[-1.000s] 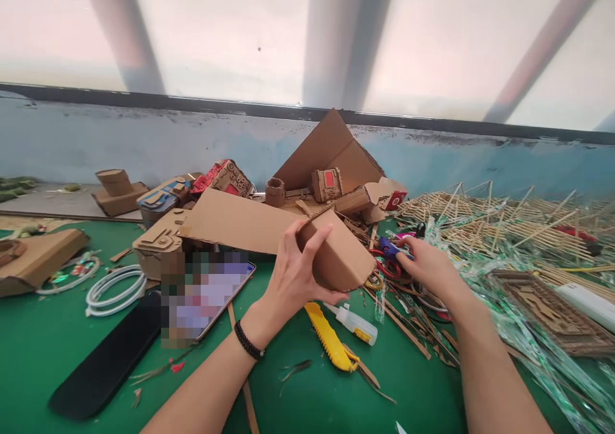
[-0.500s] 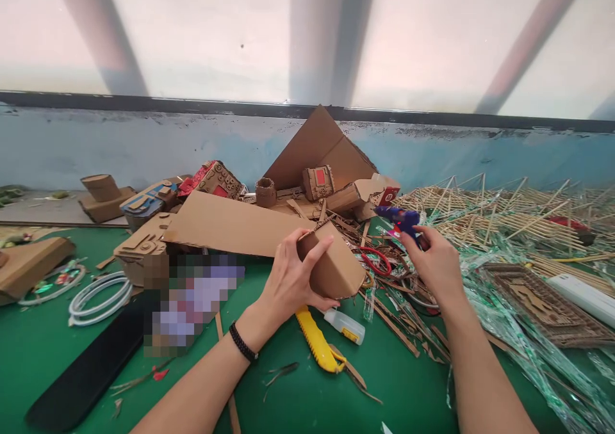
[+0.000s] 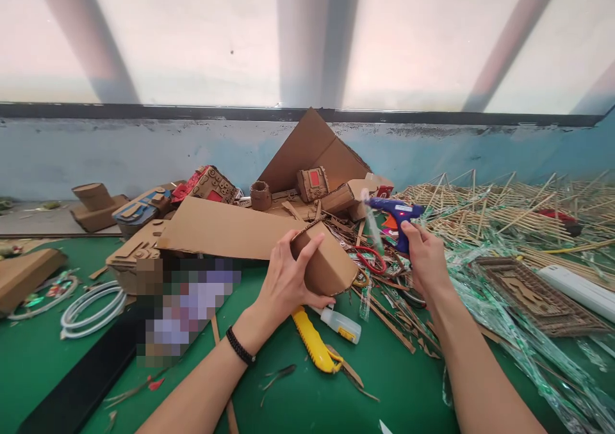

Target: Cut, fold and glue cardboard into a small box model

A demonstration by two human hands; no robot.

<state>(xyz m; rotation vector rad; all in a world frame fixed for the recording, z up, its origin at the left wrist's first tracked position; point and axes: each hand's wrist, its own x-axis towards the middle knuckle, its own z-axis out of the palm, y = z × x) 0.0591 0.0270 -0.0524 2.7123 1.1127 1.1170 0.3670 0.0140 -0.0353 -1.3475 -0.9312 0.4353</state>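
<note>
One trimmed cardboard box (image 3: 129, 255) sits at the left, looking already built. Toward the middle, the left hand (image 3: 283, 274) grips a bent cardboard piece (image 3: 329, 264) just beyond the yellow cutter (image 3: 313, 343); it is folded into shape, yet its left end looks open, so I'd call it unfinished. Further right, the right hand (image 3: 426, 255) is closed around a blue glue gun (image 3: 398, 211), held apart from the piece.

One yellow cutter (image 3: 314, 345). Just right of it, one small bottle (image 3: 342, 325); farther right and beyond, one blue glue gun (image 3: 400, 213) and one right hand (image 3: 426, 255). Beyond the cutter, one left hand (image 3: 283, 274) and one held cardboard piece (image 3: 331, 261). Left of it, one black strip (image 3: 79, 379), one coiled white cable (image 3: 91, 331).
</note>
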